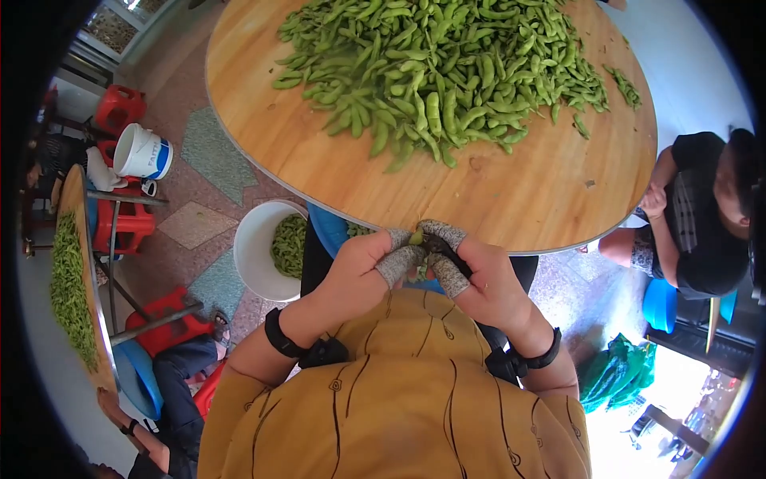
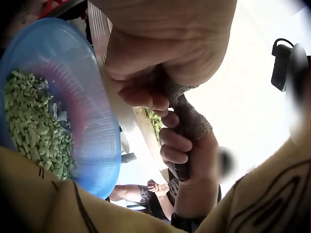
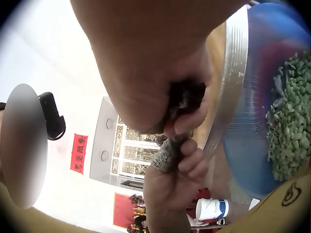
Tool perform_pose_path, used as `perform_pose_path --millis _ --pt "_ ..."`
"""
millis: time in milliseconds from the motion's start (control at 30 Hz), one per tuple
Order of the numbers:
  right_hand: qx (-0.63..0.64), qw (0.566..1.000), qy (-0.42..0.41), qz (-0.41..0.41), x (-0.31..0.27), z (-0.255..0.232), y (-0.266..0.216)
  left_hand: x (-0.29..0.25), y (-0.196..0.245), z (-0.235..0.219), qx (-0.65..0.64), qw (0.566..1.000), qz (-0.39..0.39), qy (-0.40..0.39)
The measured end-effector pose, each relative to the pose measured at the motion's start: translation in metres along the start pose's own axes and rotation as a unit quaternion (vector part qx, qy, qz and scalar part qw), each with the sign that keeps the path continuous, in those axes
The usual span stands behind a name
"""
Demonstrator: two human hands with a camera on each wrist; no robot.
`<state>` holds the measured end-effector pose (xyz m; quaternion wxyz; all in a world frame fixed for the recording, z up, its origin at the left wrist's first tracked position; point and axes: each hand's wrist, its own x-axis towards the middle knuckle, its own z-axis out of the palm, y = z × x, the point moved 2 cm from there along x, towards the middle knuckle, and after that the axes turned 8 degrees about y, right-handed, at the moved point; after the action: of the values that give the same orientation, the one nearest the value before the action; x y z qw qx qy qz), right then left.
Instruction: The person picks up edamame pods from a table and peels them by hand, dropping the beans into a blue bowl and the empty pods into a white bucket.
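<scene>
In the head view my left hand [image 1: 357, 265] and right hand [image 1: 493, 281] meet at the near edge of the round wooden table [image 1: 359, 191]. Speckled grey covers wrap the thumbs and forefingers. Between the left fingertips a green soybean pod [image 1: 416, 238] is pinched, mostly hidden by them. My right hand grips a dark-handled tool [image 2: 181, 171]; its end shows below the curled fingers in the left wrist view, and its working tip is hidden. Below the hands a blue basin [image 2: 99, 145] contains shelled green beans [image 2: 41, 133]. A large heap of pods [image 1: 447, 72] covers the table's far part.
A white bucket [image 1: 249, 259] with green contents stands on the floor left of my legs. Another table [image 1: 100, 343] with pods is at far left, near red stools [image 1: 163, 319] and a white pail [image 1: 144, 152]. A seated person [image 1: 702, 207] is at the right, above a green bag [image 1: 618, 371].
</scene>
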<state>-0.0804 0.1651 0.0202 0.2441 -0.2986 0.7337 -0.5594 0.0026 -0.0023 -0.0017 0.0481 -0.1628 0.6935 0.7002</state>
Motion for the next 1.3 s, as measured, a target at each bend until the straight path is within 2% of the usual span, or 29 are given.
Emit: perform_pose_path --millis 133,200,300,367,400,433,467,533,600,633,667,700,733,800,833,867,900,933,967,1033,1100,1133,1167,1200,1233,1267,1300 --pt "0.032 0.999 0.01 0.005 0.0 -0.001 0.0 0.0 0.0 -0.001 -0.007 1.0 -0.001 -0.01" --pt "0.058 0.996 -0.032 0.061 -0.001 -0.003 0.003 0.0 0.002 -0.002 -0.004 1.0 -0.012 -0.02" --pt "0.102 0.991 -0.044 0.077 0.002 -0.002 -0.003 0.0 0.004 -0.003 -0.042 0.998 -0.036 -0.011" --pt "0.103 0.99 -0.05 0.087 0.003 -0.001 -0.003 0.001 0.005 -0.003 0.014 0.999 0.029 0.014" --pt "0.104 0.988 -0.054 0.096 0.003 -0.001 -0.003 0.002 0.001 -0.003 0.016 0.999 0.03 0.013" --pt "0.104 0.989 -0.05 0.094 0.004 0.002 0.002 0.003 -0.002 -0.004 0.151 0.973 0.167 0.053" --pt "0.132 0.985 -0.054 0.094 0.005 0.006 0.012 0.003 -0.002 -0.004 0.279 0.908 0.299 0.09" --pt "0.159 0.982 -0.051 0.09 0.005 0.008 0.014 0.001 -0.007 -0.006 0.288 0.909 0.293 0.071" --pt "0.254 0.951 -0.092 0.149 0.006 0.009 0.009 -0.002 -0.007 -0.013 0.298 0.909 0.287 0.054" --pt "0.254 0.952 -0.088 0.146 0.005 0.008 0.008 -0.002 -0.012 -0.018 0.021 0.997 0.065 -0.03" --pt "0.322 0.916 -0.113 0.212 0.002 0.009 0.009 -0.005 -0.017 -0.017 -0.257 0.945 -0.169 -0.109" --pt "0.388 0.869 -0.136 0.277 -0.001 0.01 0.009 -0.004 -0.016 -0.016 -0.254 0.946 -0.168 -0.11" --pt "0.389 0.869 -0.134 0.274 -0.001 0.012 0.011 -0.002 -0.016 -0.015 -0.239 0.951 -0.174 -0.09" --pt "0.339 0.899 -0.097 0.261 0.0 0.014 0.017 -0.001 -0.012 -0.008 -0.221 0.957 -0.175 -0.072" --pt "0.339 0.899 -0.096 0.259 0.001 0.015 0.016 -0.002 -0.004 -0.006 0.022 0.999 0.003 0.04" --pt "0.323 0.902 -0.085 0.274 0.0 0.015 0.014 -0.006 0.004 -0.005 0.261 0.937 0.179 0.149" --pt "0.308 0.903 -0.075 0.29 -0.001 0.016 0.013 -0.004 0.002 -0.006 0.262 0.936 0.179 0.15" --pt "0.31 0.903 -0.076 0.289 -0.001 0.016 0.012 -0.004 0.0 -0.007 0.35 0.873 0.301 0.156" --pt "0.298 0.906 -0.067 0.295 -0.001 0.015 0.013 -0.005 -0.001 -0.006 0.429 0.787 0.414 0.156" --pt "0.286 0.908 -0.06 0.3 -0.002 0.016 0.012 -0.003 -0.001 -0.005 0.418 0.784 0.425 0.172" --pt "0.18 0.955 -0.046 0.231 -0.001 0.015 0.011 -0.004 0.002 -0.003 0.407 0.78 0.437 0.188" --pt "0.181 0.955 -0.047 0.231 -0.002 0.015 0.011 -0.001 -0.001 -0.006 0.222 0.928 0.248 0.165" --pt "0.138 0.969 -0.029 0.204 -0.004 0.014 0.013 0.0 -0.007 -0.006 0.017 0.991 0.036 0.128" --pt "0.095 0.98 -0.012 0.176 -0.005 0.013 0.014 0.0 -0.008 -0.007 0.017 0.991 0.035 0.128" --pt "0.095 0.98 -0.012 0.177 -0.005 0.016 0.021 0.001 -0.009 -0.008 -0.027 0.995 0.005 0.096" --pt "0.077 0.99 0.057 0.099 -0.002 0.019 0.029 0.002 -0.011 -0.008 -0.07 0.995 -0.024 0.063" --pt "0.059 0.99 0.126 0.02 -0.001 0.019 0.028 0.0 -0.009 -0.006 -0.071 0.995 -0.026 0.063"
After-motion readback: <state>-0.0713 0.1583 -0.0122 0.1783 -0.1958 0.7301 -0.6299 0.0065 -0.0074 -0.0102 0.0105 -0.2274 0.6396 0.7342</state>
